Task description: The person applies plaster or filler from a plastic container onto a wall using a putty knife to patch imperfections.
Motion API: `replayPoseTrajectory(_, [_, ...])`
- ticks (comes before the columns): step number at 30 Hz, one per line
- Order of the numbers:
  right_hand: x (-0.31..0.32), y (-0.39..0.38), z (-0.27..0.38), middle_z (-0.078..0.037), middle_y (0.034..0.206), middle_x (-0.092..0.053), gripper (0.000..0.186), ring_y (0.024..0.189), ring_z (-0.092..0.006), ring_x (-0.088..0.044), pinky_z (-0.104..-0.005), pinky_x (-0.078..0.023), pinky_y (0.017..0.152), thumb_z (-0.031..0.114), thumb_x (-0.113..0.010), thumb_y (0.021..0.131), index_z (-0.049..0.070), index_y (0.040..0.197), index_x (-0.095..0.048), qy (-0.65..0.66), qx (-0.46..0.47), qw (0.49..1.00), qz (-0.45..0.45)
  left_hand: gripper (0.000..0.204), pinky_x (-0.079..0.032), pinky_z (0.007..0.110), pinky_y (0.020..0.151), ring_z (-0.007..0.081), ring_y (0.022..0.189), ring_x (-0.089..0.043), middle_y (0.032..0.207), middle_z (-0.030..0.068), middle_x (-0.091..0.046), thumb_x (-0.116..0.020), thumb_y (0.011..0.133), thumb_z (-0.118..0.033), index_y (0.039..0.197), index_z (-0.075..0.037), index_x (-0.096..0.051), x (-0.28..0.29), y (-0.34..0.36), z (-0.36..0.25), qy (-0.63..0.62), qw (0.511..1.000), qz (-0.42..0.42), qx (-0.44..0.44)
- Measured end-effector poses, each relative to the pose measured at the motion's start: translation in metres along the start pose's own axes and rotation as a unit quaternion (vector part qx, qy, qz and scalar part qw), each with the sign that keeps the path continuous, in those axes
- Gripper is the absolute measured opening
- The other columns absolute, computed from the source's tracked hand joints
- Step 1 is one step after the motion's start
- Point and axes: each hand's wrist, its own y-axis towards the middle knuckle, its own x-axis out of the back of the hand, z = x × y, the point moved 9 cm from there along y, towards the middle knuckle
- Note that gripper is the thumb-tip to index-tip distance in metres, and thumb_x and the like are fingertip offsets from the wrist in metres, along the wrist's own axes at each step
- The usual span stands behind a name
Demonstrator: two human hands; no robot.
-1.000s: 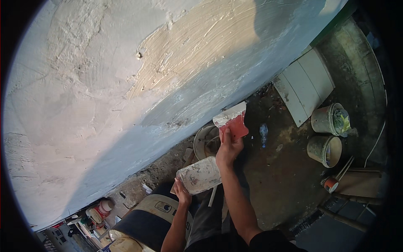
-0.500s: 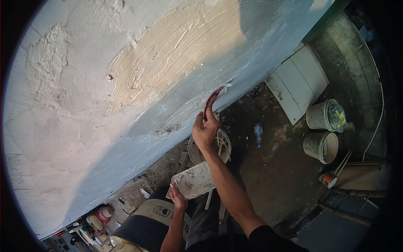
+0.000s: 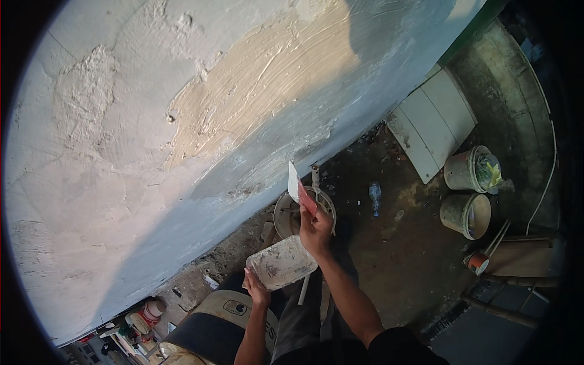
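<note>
My right hand (image 3: 315, 231) is closed on a red scraper (image 3: 307, 201) whose blade carries white putty, held just off the wall (image 3: 231, 109) with its patches of cream and pale plaster. My left hand (image 3: 257, 286) grips the left end of a putty-smeared rectangular tray (image 3: 281, 263), lower down and left of my right hand. Beyond the tray a round bucket (image 3: 286, 219) stands near the wall's foot, with a pole or tool handle (image 3: 315, 176) rising from it.
Pale flat panels (image 3: 432, 121), two buckets (image 3: 459, 216), a plastic bottle (image 3: 375, 199) and a small orange tub (image 3: 477, 263) lie to the right, near a curved low wall (image 3: 511, 85). A large barrel (image 3: 213, 322) and assorted clutter (image 3: 146, 316) are at the lower left.
Half a second ago my right hand had the scraper up at the wall; it has since moved back and down toward the tray, with the putty-covered blade showing again. My left hand still holds the tray.
</note>
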Motion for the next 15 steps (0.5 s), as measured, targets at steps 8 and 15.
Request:
replayPoseTrajectory(8, [0.088, 0.104, -0.024, -0.009, 0.103, -0.065, 0.020, 0.092, -0.0132, -0.060, -0.0260, -0.047, 0.081, -0.003, -0.054, 0.091, -0.005, 0.111, -0.059, 0.087, 0.051, 0.984, -0.148, 0.062, -0.038, 0.035, 0.105, 0.0230, 0.122, -0.048, 0.134, 0.0148, -0.047, -0.029, 0.103, -0.047, 0.137, 0.004, -0.037, -0.002, 0.002, -0.001, -0.005, 0.999, 0.027, -0.028])
replayPoseTrajectory(15, [0.045, 0.124, 0.006, -0.015, 0.113, -0.067, 0.038, 0.101, -0.0162, -0.065, -0.0257, -0.050, 0.082, -0.009, -0.053, 0.087, -0.001, 0.123, -0.058, 0.000, 0.112, 0.993, -0.036, 0.060, -0.046, 0.042, 0.098, 0.0263, 0.118, -0.053, 0.131, 0.0118, -0.049, -0.032, 0.101, -0.051, 0.135, -0.003, -0.040, -0.005, -0.002, 0.000, 0.003, 0.999, 0.037, -0.021])
